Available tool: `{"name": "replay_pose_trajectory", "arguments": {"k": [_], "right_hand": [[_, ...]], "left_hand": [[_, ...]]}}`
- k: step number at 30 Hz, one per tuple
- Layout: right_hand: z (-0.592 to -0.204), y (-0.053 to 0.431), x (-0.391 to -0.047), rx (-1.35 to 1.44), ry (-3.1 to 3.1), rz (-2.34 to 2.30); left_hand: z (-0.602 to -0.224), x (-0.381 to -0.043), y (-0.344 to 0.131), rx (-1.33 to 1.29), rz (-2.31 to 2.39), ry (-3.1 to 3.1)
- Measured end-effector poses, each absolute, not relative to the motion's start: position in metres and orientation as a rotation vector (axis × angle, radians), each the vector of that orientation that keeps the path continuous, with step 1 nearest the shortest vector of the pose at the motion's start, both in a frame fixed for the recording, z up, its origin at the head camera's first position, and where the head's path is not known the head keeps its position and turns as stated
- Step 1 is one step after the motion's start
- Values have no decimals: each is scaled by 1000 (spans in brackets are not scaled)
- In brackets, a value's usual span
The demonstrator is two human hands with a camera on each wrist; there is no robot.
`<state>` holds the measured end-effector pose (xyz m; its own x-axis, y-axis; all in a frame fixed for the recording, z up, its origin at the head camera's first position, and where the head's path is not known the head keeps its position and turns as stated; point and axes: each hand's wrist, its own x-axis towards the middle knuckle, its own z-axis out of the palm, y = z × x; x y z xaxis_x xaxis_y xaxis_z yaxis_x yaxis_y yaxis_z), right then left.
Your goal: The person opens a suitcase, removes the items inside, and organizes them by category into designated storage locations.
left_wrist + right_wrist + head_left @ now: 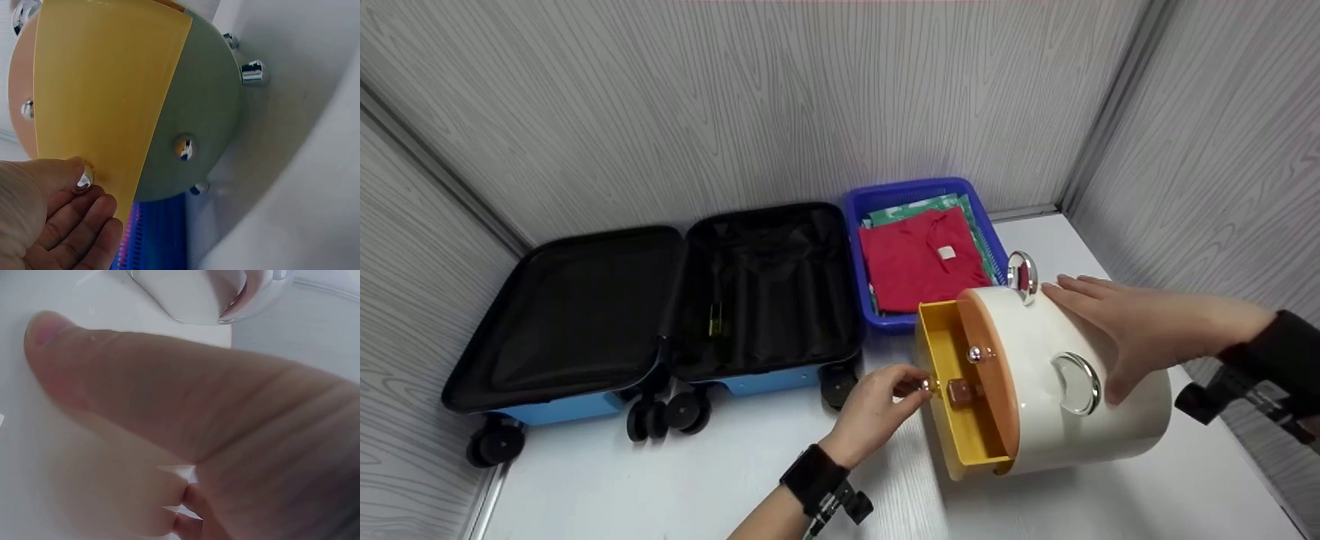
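A white, round-topped storage box [1080, 439] has an orange end panel with a silver knob [975, 354]. Its yellow drawer [979, 435] is pulled out toward the left. My left hand [877, 409] pinches the drawer's round silver knob [85, 177] between thumb and fingers. Inside the drawer lies a small brown block-like object [961, 392], partly covered by the end panel. With fingers spread, my right hand [1140, 330] rests on top of the box, beside a crescent-shaped chrome handle [1078, 383]. A chrome ring [1023, 274] stands up from the box's far edge.
An open suitcase [769, 285] with black lining and a blue shell lies on the left, its wheels toward me. Behind the box, a blue basket [896, 322] holds a folded red shirt [919, 262] over green cloth. Pale wood-grain walls enclose the white surface.
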<state>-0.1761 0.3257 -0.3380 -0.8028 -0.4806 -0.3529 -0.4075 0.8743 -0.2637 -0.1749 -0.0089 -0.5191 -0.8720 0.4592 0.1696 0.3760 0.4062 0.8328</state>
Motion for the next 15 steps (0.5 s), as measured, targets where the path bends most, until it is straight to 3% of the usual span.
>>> {"name": "replay_pose_trajectory", "arguments": {"k": [15], "right_hand": [[-338,327,-175,-666,2641,-257]], "left_hand": [[-526,-177,38,754,1602,2470]]}}
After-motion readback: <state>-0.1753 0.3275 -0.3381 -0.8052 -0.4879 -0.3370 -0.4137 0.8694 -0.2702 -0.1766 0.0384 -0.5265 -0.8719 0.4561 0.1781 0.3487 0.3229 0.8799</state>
